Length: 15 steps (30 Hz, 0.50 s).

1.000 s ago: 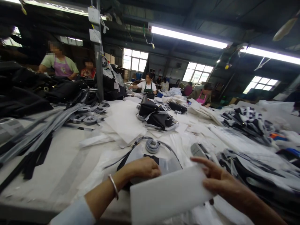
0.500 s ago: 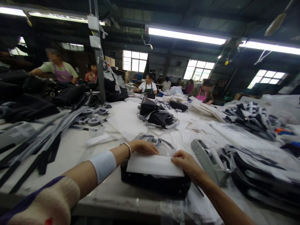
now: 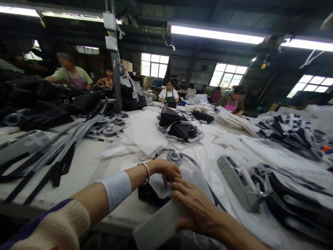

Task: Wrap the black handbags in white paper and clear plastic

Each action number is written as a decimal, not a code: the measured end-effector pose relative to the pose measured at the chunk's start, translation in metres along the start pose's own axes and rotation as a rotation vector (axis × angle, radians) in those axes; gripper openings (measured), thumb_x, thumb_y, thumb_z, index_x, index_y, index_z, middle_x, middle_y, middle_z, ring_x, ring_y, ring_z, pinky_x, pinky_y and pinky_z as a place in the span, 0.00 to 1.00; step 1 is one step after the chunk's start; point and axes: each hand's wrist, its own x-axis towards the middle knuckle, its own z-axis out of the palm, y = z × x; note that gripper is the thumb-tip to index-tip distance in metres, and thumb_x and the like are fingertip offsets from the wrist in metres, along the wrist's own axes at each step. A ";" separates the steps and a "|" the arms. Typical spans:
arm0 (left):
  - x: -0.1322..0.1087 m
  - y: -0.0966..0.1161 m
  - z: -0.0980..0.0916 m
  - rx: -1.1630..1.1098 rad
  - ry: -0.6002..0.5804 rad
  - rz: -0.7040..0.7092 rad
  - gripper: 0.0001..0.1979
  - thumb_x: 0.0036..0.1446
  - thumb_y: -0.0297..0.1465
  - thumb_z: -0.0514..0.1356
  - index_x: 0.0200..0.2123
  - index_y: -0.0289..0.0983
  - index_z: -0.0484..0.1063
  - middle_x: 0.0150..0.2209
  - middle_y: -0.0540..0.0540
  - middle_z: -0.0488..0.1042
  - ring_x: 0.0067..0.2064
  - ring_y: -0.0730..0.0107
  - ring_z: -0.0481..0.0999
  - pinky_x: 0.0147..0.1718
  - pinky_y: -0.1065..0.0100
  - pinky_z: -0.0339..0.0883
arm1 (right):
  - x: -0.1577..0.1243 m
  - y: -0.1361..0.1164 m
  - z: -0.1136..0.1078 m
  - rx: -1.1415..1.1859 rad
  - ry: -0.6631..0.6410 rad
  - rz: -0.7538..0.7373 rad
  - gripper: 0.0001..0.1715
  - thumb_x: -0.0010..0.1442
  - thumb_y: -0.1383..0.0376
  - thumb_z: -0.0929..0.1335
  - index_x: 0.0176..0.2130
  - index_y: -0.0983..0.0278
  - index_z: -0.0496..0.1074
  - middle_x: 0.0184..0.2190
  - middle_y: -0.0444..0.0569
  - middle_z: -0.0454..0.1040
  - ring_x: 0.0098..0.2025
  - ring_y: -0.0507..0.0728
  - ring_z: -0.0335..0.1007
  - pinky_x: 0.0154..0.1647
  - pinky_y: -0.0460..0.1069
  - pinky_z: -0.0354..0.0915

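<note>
A small black bag (image 3: 149,195) lies at the front of the table, with white paper (image 3: 159,187) showing at its top. Over that top, my left hand (image 3: 168,169) is bent downward with curled fingers; what they grip, if anything, is hidden. My right hand (image 3: 196,205) touches the left hand's fingertips and partly covers the bag. Between its thumb and fingers it holds a white sheet (image 3: 154,227), which tilts down past the table's front edge. A coiled grey-wrapped strap (image 3: 174,157) rests just behind the hands.
A grey tape dispenser (image 3: 238,184) and stacked black pieces (image 3: 288,205) stand on the right. Wrapped straps (image 3: 75,139) spread across the left. Black bags (image 3: 179,130) and white sheets (image 3: 144,130) lie ahead, near a metal post (image 3: 116,69). Several co-workers sit farther back.
The white sheet, earlier held flat across the bag by both hands, has swung down toward me in my right hand. My left hand's fingers now point down at the bag's top.
</note>
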 end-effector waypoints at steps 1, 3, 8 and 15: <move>0.000 -0.003 0.000 -0.018 0.001 0.010 0.12 0.67 0.37 0.59 0.45 0.34 0.71 0.39 0.47 0.74 0.36 0.70 0.76 0.34 0.65 0.74 | 0.000 0.000 0.006 -0.019 -0.034 0.013 0.42 0.47 0.45 0.77 0.54 0.60 0.68 0.55 0.54 0.70 0.58 0.67 0.62 0.56 0.58 0.62; 0.002 -0.008 0.000 -0.044 0.003 0.029 0.12 0.66 0.37 0.59 0.44 0.34 0.71 0.39 0.47 0.73 0.37 0.69 0.76 0.34 0.64 0.74 | -0.002 0.001 0.015 -0.081 -0.068 0.043 0.36 0.51 0.49 0.77 0.52 0.60 0.68 0.51 0.52 0.73 0.52 0.65 0.66 0.50 0.57 0.64; 0.009 -0.019 -0.002 -0.091 -0.012 0.087 0.08 0.63 0.36 0.58 0.37 0.36 0.68 0.36 0.46 0.73 0.44 0.59 0.78 0.32 0.62 0.76 | -0.011 -0.010 -0.001 0.050 0.031 0.027 0.11 0.60 0.58 0.73 0.32 0.62 0.72 0.31 0.45 0.76 0.36 0.57 0.70 0.40 0.52 0.63; 0.012 -0.022 -0.016 -0.080 -0.033 0.109 0.13 0.66 0.38 0.59 0.47 0.35 0.70 0.42 0.45 0.74 0.40 0.65 0.77 0.36 0.61 0.75 | -0.008 -0.004 -0.064 0.114 0.386 -0.074 0.05 0.66 0.64 0.67 0.35 0.60 0.70 0.40 0.50 0.79 0.45 0.59 0.74 0.53 0.57 0.63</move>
